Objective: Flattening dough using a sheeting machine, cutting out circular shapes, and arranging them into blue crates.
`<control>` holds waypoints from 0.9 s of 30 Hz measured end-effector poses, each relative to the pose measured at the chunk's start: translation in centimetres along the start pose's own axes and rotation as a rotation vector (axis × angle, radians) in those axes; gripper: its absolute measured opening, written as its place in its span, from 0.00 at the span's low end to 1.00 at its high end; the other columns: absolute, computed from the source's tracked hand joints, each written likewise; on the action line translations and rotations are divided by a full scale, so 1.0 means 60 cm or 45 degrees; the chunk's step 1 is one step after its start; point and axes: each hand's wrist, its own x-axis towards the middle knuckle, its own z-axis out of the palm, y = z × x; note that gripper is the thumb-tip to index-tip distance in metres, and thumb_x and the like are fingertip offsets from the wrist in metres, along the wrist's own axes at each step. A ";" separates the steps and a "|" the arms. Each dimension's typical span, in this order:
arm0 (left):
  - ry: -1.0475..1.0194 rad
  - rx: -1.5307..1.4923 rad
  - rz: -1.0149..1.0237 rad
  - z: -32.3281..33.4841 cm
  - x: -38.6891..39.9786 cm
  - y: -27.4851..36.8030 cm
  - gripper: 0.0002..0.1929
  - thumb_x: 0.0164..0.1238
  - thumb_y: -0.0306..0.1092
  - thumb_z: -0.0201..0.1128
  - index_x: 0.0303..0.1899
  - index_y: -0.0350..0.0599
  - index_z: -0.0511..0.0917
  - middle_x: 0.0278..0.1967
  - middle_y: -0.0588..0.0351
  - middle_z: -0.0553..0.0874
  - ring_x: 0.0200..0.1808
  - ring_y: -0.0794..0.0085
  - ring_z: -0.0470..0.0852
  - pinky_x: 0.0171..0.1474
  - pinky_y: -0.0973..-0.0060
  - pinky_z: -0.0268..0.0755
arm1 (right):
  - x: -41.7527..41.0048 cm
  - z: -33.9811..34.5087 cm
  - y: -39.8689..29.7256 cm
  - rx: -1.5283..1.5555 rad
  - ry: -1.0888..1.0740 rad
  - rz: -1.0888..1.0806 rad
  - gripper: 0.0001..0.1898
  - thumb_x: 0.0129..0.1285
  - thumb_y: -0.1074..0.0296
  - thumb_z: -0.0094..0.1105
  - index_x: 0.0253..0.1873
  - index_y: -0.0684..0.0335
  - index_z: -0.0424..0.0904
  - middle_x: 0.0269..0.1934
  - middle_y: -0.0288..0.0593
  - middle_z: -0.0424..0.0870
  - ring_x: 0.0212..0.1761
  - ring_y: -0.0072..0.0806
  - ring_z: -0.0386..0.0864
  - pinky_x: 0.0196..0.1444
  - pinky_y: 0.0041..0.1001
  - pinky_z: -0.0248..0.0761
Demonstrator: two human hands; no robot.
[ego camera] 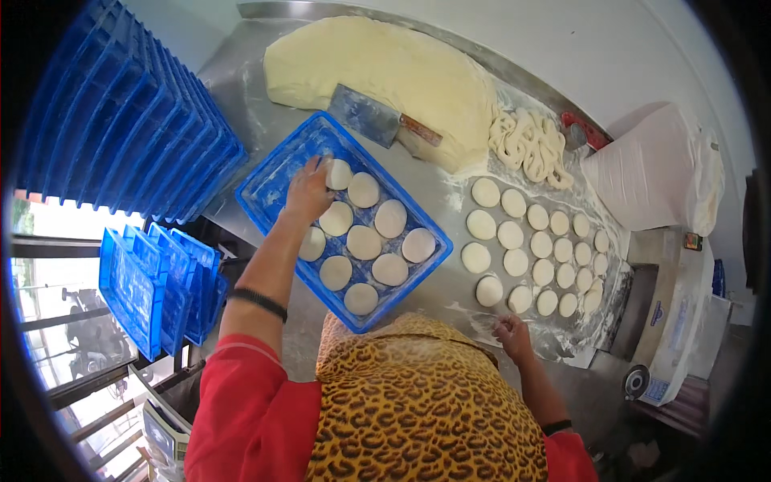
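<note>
My left hand point(309, 191) is inside a blue plastic tray point(265, 172), its fingers and thumb at the edge of a flat dough round point(340, 175). Several other floured rounds, among them one at the tray's middle point(364, 242), lie spaced out beside it. Bare tray floor shows on the far left side. At the front edge of the steel table, my right hand point(513, 337) is loosely curled with nothing visible in it. Just beyond it are rows of dough rounds point(515, 262) on the floured steel tabletop point(449, 286).
A large dough slab point(385, 54) lies at the back, with a cleaver point(365, 114) against it. Dough strips point(527, 144) are heaped to its right. A machine point(656, 319) and a white bag point(656, 172) stand right. Stacked blue trays point(126, 120) rise at left; more trays point(132, 295) lean below.
</note>
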 end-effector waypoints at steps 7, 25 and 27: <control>-0.435 -0.066 0.046 0.068 0.111 -0.032 0.29 0.63 0.38 0.70 0.66 0.45 0.76 0.64 0.42 0.77 0.65 0.45 0.76 0.69 0.57 0.69 | -0.049 0.016 0.008 -0.027 0.141 0.033 0.19 0.70 0.64 0.64 0.57 0.73 0.77 0.38 0.43 0.86 0.38 0.26 0.85 0.38 0.27 0.78; -0.485 0.022 0.120 0.006 -0.021 -0.095 0.29 0.60 0.29 0.67 0.65 0.46 0.76 0.65 0.44 0.74 0.66 0.43 0.72 0.70 0.54 0.66 | 0.079 0.062 -0.037 -0.264 0.493 -0.272 0.22 0.58 0.68 0.70 0.55 0.73 0.77 0.40 0.51 0.86 0.41 0.36 0.86 0.44 0.32 0.79; -0.424 -0.010 0.083 0.009 -0.016 -0.092 0.27 0.61 0.27 0.67 0.65 0.48 0.78 0.63 0.46 0.76 0.64 0.45 0.73 0.68 0.56 0.69 | 0.089 0.075 -0.058 -0.685 0.635 -0.230 0.23 0.54 0.67 0.73 0.53 0.71 0.78 0.43 0.54 0.82 0.46 0.41 0.83 0.46 0.35 0.76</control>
